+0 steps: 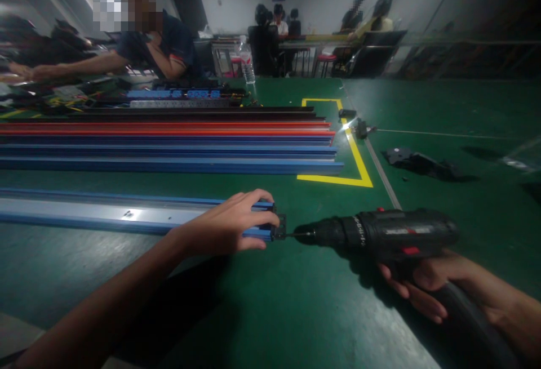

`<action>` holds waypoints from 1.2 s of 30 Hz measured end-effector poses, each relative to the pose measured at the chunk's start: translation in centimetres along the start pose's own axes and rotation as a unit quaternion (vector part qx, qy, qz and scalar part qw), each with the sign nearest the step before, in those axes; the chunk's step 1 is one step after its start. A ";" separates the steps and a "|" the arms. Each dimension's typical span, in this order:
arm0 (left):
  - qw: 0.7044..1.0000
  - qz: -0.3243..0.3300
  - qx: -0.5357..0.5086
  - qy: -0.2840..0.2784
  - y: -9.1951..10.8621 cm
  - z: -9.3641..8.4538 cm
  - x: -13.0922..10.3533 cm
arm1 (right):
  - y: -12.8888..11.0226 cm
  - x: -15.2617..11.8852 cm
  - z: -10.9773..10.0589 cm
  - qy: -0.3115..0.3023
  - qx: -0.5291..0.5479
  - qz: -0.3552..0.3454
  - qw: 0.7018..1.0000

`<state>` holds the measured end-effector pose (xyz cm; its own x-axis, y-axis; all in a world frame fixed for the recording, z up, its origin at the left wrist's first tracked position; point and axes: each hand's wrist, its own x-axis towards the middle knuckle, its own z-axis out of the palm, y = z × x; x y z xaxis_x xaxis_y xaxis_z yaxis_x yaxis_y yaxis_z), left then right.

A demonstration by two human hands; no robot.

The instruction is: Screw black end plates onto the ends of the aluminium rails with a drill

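My left hand [230, 222] grips the right end of a long blue and silver rail [97, 211], fingers over its far side and thumb on the near side. A small black end piece [279, 227] sits at that rail end, by my fingertips. In my right hand [448, 284] is a black power drill [401, 234], wrapped by the fingers at its handle. The drill lies level, its thin bit pointing left at the black end piece. Whether the tip touches the piece or a screw there is too small to tell.
Beyond the rail lie several long blue rails [211, 160] and red rails [211, 129]. Yellow tape [359, 160] marks the green table. Black parts [422, 164] lie at the right. A water bottle [246, 62] stands at the back; a person [177, 42] sits at the far left.
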<state>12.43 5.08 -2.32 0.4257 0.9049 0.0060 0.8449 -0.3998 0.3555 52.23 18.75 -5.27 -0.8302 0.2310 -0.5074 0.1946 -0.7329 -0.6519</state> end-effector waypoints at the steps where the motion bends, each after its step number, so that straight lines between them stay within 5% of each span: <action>1: 1.000 -0.001 -0.001 0.000 0.0 0.0 0.0 | 0.0 0.0 0.0 0.001 0.000 0.002 1.000; 36: 1.000 0.002 -0.010 0.010 0.0 0.1 0.0 | -0.2 -0.5 0.8 -0.016 -0.024 0.019 0.999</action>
<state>12.47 5.05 -2.45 0.4226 0.9060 0.0259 0.8364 -0.4008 0.3739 52.14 18.26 -4.45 -0.8375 0.1828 -0.5150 0.2503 -0.7094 -0.6589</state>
